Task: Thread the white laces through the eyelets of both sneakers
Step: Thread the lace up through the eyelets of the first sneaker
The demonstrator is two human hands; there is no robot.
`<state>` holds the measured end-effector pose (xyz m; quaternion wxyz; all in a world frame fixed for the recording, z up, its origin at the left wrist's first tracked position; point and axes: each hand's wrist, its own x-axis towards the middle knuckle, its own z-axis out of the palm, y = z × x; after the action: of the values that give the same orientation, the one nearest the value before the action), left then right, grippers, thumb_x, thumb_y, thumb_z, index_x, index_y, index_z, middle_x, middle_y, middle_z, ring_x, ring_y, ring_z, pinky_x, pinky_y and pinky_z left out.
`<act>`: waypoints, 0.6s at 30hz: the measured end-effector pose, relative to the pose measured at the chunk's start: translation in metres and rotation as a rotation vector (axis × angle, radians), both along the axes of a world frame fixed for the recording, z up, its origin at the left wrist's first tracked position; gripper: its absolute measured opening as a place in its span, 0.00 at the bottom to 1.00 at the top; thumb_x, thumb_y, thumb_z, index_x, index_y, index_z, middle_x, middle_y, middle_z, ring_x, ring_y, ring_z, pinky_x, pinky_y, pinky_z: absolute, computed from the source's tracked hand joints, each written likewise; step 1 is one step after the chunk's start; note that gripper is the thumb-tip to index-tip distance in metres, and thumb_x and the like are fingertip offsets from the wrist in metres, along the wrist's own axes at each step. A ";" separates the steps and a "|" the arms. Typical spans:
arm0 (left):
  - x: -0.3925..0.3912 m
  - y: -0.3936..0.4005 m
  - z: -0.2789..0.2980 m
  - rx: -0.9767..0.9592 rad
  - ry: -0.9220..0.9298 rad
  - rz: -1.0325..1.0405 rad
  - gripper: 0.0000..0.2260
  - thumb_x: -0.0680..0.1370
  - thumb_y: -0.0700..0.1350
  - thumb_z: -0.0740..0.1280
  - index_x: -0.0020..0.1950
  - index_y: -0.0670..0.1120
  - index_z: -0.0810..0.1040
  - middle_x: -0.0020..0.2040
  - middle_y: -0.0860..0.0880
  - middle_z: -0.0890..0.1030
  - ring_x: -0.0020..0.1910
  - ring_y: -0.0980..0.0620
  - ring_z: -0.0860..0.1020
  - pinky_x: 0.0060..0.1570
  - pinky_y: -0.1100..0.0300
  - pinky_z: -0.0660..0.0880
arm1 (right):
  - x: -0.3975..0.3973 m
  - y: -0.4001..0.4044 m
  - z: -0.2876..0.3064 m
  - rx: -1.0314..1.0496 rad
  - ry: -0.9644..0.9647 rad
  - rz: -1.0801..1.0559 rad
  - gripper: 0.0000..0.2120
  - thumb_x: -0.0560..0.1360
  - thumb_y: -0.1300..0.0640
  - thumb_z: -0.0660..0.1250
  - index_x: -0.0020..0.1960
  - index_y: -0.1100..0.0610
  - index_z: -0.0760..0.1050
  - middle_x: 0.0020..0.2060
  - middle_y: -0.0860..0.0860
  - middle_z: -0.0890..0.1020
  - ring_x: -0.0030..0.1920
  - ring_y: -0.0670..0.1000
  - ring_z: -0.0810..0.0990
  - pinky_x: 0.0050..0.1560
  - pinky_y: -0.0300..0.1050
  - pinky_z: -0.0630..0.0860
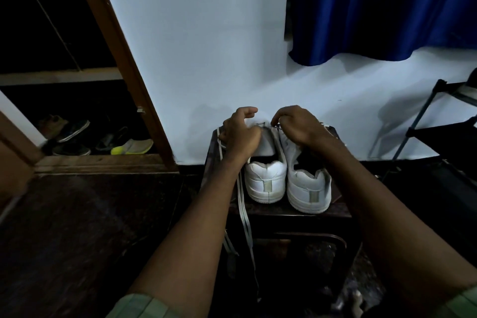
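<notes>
Two white sneakers stand side by side on a small dark table (296, 210), heels toward me: the left sneaker (265, 178) and the right sneaker (308, 188). My left hand (240, 134) grips the tongue area of the left sneaker, fingers curled. My right hand (299, 124) is over the front of the sneakers, fingertips pinched on a thin white lace end near the eyelets. A long white lace (245, 217) hangs from under my left hand down the table's left side. The eyelets are hidden by my hands.
A white wall stands right behind the table, with a blue curtain (374, 8) above right. A black metal rack (438, 124) is at the right. A wooden doorway at the left opens on several shoes (103, 141) on the floor. The floor is dark.
</notes>
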<state>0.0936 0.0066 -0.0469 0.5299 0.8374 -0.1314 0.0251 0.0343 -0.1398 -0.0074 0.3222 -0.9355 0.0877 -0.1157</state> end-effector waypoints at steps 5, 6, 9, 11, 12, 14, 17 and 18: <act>0.005 0.000 -0.009 -0.135 0.083 -0.020 0.17 0.65 0.49 0.60 0.49 0.66 0.77 0.52 0.64 0.82 0.58 0.53 0.81 0.66 0.42 0.74 | -0.001 0.003 0.003 0.014 0.147 -0.042 0.19 0.78 0.47 0.55 0.44 0.59 0.78 0.48 0.55 0.82 0.53 0.59 0.78 0.60 0.57 0.74; 0.008 -0.001 -0.014 -0.166 0.095 -0.023 0.17 0.65 0.49 0.60 0.49 0.65 0.77 0.52 0.63 0.82 0.57 0.54 0.82 0.65 0.41 0.75 | 0.000 0.003 0.000 -0.022 0.149 -0.040 0.17 0.80 0.49 0.56 0.40 0.57 0.76 0.45 0.54 0.81 0.53 0.59 0.78 0.59 0.57 0.73; 0.018 -0.003 -0.026 -0.274 0.126 -0.021 0.17 0.63 0.52 0.62 0.50 0.61 0.80 0.53 0.58 0.84 0.56 0.51 0.83 0.62 0.40 0.78 | 0.004 0.002 -0.008 -0.242 0.147 -0.069 0.11 0.80 0.52 0.62 0.45 0.53 0.81 0.50 0.53 0.84 0.57 0.60 0.79 0.62 0.56 0.72; 0.018 -0.003 -0.025 -0.278 0.134 -0.014 0.16 0.63 0.51 0.63 0.49 0.61 0.80 0.54 0.57 0.83 0.57 0.49 0.82 0.63 0.40 0.77 | 0.007 0.003 -0.012 -0.272 0.099 -0.081 0.08 0.78 0.58 0.64 0.46 0.49 0.81 0.50 0.51 0.83 0.58 0.59 0.79 0.63 0.55 0.69; 0.015 -0.002 -0.022 -0.261 0.122 -0.012 0.15 0.64 0.50 0.63 0.48 0.62 0.79 0.54 0.58 0.83 0.59 0.49 0.81 0.65 0.39 0.76 | 0.008 0.002 -0.014 -0.238 0.054 -0.077 0.10 0.77 0.60 0.64 0.42 0.47 0.78 0.47 0.51 0.81 0.57 0.59 0.79 0.62 0.55 0.69; 0.012 -0.002 -0.019 -0.199 0.095 0.005 0.13 0.66 0.49 0.63 0.46 0.65 0.78 0.52 0.61 0.82 0.62 0.50 0.79 0.66 0.40 0.72 | 0.009 -0.002 -0.016 -0.110 -0.060 -0.077 0.13 0.77 0.60 0.63 0.38 0.45 0.75 0.44 0.49 0.76 0.54 0.57 0.77 0.61 0.57 0.70; 0.012 -0.002 -0.022 -0.173 0.082 0.010 0.15 0.69 0.50 0.63 0.45 0.72 0.77 0.52 0.62 0.82 0.63 0.50 0.77 0.67 0.40 0.71 | 0.003 -0.005 -0.011 0.243 -0.246 -0.064 0.13 0.80 0.54 0.59 0.38 0.44 0.74 0.46 0.46 0.79 0.55 0.54 0.74 0.60 0.56 0.69; 0.012 -0.002 -0.022 -0.162 0.078 0.017 0.16 0.69 0.50 0.63 0.46 0.73 0.77 0.52 0.62 0.81 0.64 0.50 0.77 0.67 0.40 0.71 | 0.001 -0.006 -0.006 0.435 -0.295 -0.045 0.13 0.80 0.56 0.59 0.38 0.47 0.73 0.49 0.44 0.81 0.53 0.52 0.75 0.58 0.54 0.68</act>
<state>0.1056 0.0047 -0.0686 0.6004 0.7932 -0.1010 0.0075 0.0351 -0.1455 -0.0138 0.5224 -0.8150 0.0832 -0.2364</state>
